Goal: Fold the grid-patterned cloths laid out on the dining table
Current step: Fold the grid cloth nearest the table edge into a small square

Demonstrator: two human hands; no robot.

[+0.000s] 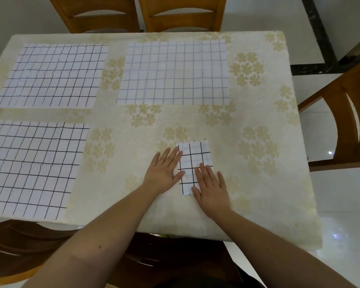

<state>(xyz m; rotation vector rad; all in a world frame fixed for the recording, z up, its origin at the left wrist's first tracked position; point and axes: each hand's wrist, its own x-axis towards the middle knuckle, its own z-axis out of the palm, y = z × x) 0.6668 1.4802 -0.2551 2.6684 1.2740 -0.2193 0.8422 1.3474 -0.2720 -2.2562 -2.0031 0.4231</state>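
**First cloth being pressed flat, three left**

The small folded white cloth with black grid lines lay on the cream floral-print tablecloth, pinned between both hands. Left hand was laid flat with fingers straight along its left edge; right hand was pressed flat over its near right corner. Nothing was gripped. Fold judged complete, being smoothed. Three unfolded grid cloths remained: near-left cloth left of the left hand, far-left cloth and far-centre cloth beyond the hands. Next move judged: release, reach for one.

On the dining table a folded cloth lies near the front edge under the left hand and right hand, with three unfolded cloths spread behind and to its left.
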